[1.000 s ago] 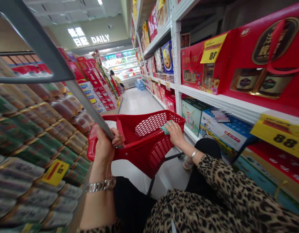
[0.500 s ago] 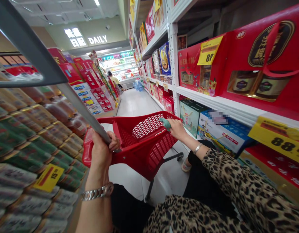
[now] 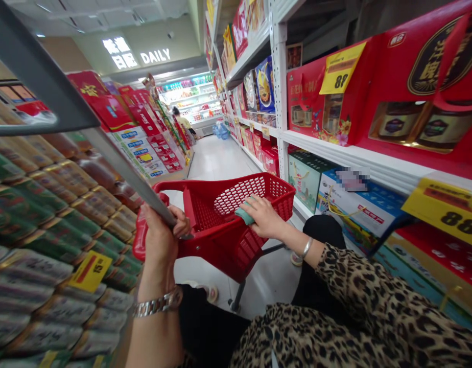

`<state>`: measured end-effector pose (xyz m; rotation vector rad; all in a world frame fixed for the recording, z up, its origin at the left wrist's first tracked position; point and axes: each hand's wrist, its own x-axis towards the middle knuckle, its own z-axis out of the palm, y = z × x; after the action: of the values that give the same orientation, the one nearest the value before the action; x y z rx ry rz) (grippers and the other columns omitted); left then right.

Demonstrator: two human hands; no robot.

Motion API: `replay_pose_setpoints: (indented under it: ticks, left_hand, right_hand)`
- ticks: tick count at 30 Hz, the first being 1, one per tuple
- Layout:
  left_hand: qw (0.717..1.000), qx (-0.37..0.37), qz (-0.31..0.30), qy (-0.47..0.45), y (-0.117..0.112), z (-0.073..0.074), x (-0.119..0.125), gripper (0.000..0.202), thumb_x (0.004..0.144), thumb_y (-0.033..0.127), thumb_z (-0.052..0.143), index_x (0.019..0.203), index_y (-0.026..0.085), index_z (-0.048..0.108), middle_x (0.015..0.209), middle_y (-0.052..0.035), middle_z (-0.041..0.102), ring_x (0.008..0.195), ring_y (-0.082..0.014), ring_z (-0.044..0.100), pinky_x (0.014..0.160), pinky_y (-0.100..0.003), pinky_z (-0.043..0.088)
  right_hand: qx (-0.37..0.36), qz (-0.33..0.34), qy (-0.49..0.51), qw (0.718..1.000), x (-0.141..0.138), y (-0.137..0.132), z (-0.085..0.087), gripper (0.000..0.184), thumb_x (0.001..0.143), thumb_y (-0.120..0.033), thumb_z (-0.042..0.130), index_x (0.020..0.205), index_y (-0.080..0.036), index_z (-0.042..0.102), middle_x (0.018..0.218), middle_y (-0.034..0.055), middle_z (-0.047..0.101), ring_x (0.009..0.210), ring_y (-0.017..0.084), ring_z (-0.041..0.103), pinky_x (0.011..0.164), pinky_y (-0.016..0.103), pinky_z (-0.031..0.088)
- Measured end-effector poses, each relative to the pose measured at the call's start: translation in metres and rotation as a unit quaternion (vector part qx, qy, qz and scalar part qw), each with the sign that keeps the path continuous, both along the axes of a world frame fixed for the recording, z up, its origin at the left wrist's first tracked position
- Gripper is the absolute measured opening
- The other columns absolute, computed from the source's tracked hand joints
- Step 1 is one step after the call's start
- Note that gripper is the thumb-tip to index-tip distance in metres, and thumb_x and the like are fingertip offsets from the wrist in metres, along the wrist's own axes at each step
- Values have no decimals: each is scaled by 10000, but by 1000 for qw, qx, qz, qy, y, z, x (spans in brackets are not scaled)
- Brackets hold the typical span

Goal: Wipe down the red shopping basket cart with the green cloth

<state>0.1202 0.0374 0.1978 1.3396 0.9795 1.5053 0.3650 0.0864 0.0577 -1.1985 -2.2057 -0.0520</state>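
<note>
A red plastic shopping cart [image 3: 216, 248] stands in front of me, its basket walls pierced with holes. A grey metal bar [image 3: 119, 166] slopes down to its left end from a dark handle frame [image 3: 40, 76]. My left hand [image 3: 159, 230] is closed around the lower end of that bar. With my right hand [image 3: 264, 217] I hold a folded green cloth [image 3: 244, 214] against the near top rim of the basket. The fingers lie bent over the cloth, and part of it is hidden under them.
Stacked drink cans [image 3: 63, 225] rise close on my left. Along the right runs a white shelf [image 3: 335, 140] with red gift boxes [image 3: 308, 99]. A tiled aisle [image 3: 209, 156] leads to a lit cooler, with a person [image 3: 182, 121] at its far end.
My right hand has slid left along the cart's rim with the cloth, from the far right corner toward the middle. My left hand stays on the bar.
</note>
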Motion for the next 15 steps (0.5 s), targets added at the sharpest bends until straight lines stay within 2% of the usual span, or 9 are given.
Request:
replay_pose_setpoints:
  ticks: [2,5,10,13,15]
  left_hand:
    - [1000,9,0,3,-3,-2,0,754,816,890,403,544,202,547,365,61,247,333,-72,215,369,-206,247]
    - [1000,20,5,1,-10,-5,2,745,769,915,449,568,206,555,367,63,257,338,-74,228,374,-212,250]
    - [999,8,32,-5,-21,-10,5,738,762,921,443,593,211,552,383,59,283,353,-87,265,383,-223,273]
    - [998,6,62,-4,-23,-14,5,726,816,896,378,593,220,523,393,52,293,364,-99,272,382,-230,267]
    - [994,10,105,-6,-21,-16,6,712,871,856,320,596,225,503,400,48,303,374,-108,286,391,-233,273]
  right_hand:
    - [5,2,-28,1000,2,-3,0,726,815,-15,582,1511,-209,501,1571,183,474,1503,357,341,1165,648,344]
    - [46,3,-41,998,9,-2,-10,659,898,19,456,1512,-215,499,1552,160,505,1489,298,391,1181,584,393]
    - [110,-10,10,994,22,1,-28,553,973,-33,414,1505,-164,497,1462,190,585,1405,257,510,1125,509,517]
    - [121,-30,14,992,13,-3,-29,518,978,-36,436,1475,-146,534,1428,201,612,1369,273,546,1110,515,536]
    - [136,-36,8,990,-3,-7,-26,468,979,-34,451,1419,-122,585,1411,210,623,1378,291,536,1119,525,527]
